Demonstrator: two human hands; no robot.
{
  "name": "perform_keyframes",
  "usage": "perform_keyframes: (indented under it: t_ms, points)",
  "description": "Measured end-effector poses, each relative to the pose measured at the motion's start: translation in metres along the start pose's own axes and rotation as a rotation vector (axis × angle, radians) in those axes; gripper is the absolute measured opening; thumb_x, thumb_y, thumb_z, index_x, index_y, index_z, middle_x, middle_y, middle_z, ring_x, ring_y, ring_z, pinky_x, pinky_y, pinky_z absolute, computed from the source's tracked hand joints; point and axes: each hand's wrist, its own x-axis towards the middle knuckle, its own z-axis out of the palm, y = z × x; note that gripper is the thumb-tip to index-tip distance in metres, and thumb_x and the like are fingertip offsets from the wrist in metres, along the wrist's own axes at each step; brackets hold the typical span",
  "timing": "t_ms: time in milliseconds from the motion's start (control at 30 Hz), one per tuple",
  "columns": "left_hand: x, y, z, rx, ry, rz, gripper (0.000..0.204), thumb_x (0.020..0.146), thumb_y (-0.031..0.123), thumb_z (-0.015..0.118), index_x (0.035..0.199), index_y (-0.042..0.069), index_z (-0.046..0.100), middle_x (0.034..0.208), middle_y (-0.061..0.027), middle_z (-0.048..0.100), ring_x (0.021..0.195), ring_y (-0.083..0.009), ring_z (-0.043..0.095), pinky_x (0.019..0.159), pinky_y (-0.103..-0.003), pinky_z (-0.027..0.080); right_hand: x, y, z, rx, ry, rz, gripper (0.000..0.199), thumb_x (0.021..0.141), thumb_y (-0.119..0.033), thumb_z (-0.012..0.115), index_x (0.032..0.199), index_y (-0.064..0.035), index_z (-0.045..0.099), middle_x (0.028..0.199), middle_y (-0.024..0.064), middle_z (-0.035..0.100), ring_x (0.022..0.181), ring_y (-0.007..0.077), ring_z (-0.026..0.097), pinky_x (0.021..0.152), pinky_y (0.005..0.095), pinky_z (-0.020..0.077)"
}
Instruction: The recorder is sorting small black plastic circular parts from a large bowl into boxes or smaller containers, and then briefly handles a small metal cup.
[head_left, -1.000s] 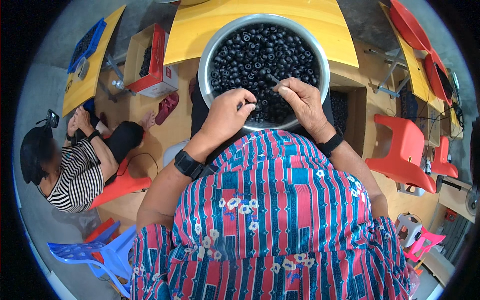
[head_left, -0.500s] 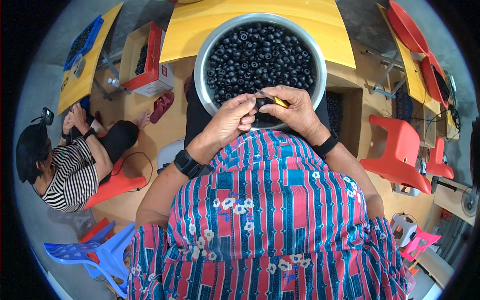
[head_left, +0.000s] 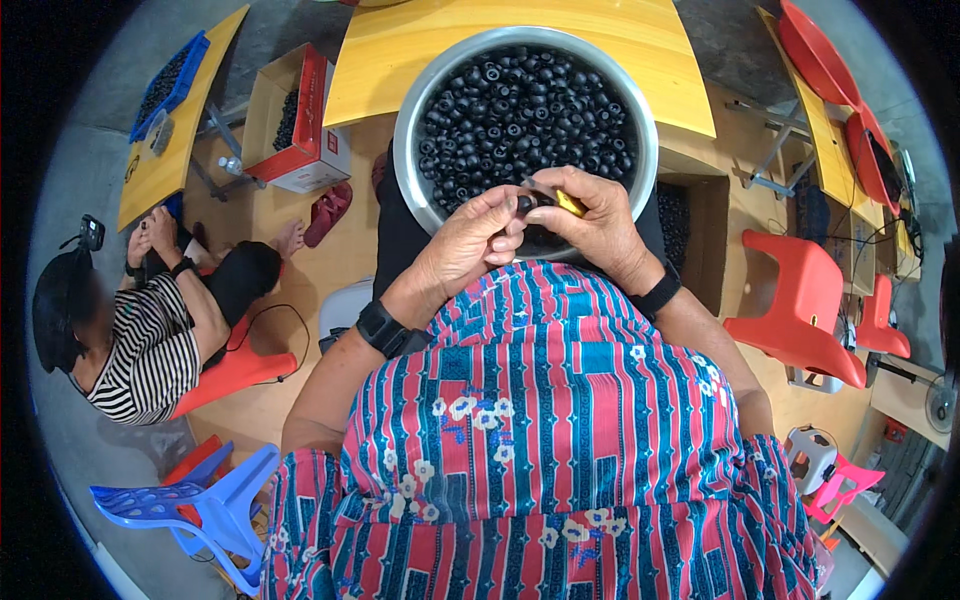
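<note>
A wide metal basin (head_left: 648, 150) rests before me at the table's edge, holding many small black ring-like parts (head_left: 530, 110). Over its near rim, my left hand (head_left: 478, 230) pinches one small black part (head_left: 525, 204) between thumb and fingertips. My right hand (head_left: 592, 222) is closed around a small knife with a yellow handle (head_left: 571, 204). The knife's short blade (head_left: 531, 184) is close to the black part; whether they touch I cannot tell.
A yellow table (head_left: 670, 70) stands beyond the basin. At left a person in a striped top (head_left: 150, 350) sits near a red-and-white carton (head_left: 318, 150). Red stools (head_left: 795, 300) and red basins (head_left: 820, 50) are at right; a blue chair (head_left: 200, 505) is lower left.
My hands have shifted slightly, and the black part now shows more clearly between the left fingertips. The knife stays in my right hand.
</note>
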Motion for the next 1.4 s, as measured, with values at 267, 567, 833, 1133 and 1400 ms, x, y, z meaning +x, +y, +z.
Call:
perform_keyframes:
  t_ms: [267,567,833,1133,1400]
  points:
    - [-0.001,0.001,0.002,-0.123,0.019,0.058,0.018,0.104,0.023,0.044,0.111,0.009,0.052,0.081,0.0033,0.045,0.063,-0.0029,0.038,0.053,-0.017,0.033,-0.001,0.001,-0.005,-0.278,-0.069,-0.099,0.023,0.088,-0.028,0.064,0.091,-0.0050,0.062,0.077,0.0141,0.059,0.072,0.0324,0.059,0.065,0.0382,0.0469]
    - [-0.002,0.001,0.003,-0.116,0.020,0.052,0.017,0.104,0.020,0.043,0.112,0.008,0.052,0.084,0.0024,0.046,0.063,-0.0025,0.038,0.055,-0.017,0.033,-0.001,-0.002,-0.003,-0.378,-0.090,-0.156,0.022,0.088,-0.029,0.064,0.088,-0.0069,0.061,0.074,0.0117,0.058,0.069,0.0326,0.059,0.060,0.0403,0.0460]
    - [-0.003,0.000,0.004,-0.105,0.017,0.049,0.018,0.104,0.020,0.042,0.114,0.008,0.051,0.084,0.0027,0.047,0.063,-0.0025,0.038,0.056,-0.017,0.033,-0.001,-0.002,-0.004,-0.389,-0.073,-0.186,0.022,0.089,-0.028,0.064,0.088,-0.0069,0.061,0.075,0.0118,0.057,0.069,0.0325,0.059,0.060,0.0400,0.0460]
    - [0.000,0.000,-0.001,-0.096,-0.030,0.040,0.020,0.104,0.024,0.041,0.114,0.008,0.050,0.085,0.0028,0.046,0.067,-0.0045,0.038,0.056,-0.018,0.033,0.001,0.002,-0.003,-0.386,-0.093,-0.160,0.021,0.090,-0.026,0.063,0.086,-0.0050,0.061,0.076,0.0139,0.059,0.072,0.0353,0.060,0.063,0.0417,0.0465]
    - [-0.002,0.003,0.004,-0.102,0.016,0.083,0.019,0.104,0.027,0.041,0.106,0.010,0.048,0.085,0.0022,0.044,0.069,-0.0069,0.040,0.057,-0.019,0.034,0.005,0.008,-0.006,-0.180,0.065,0.155,0.020,0.091,-0.020,0.063,0.097,-0.0003,0.065,0.084,0.0183,0.064,0.078,0.0323,0.064,0.071,0.0366,0.0490]
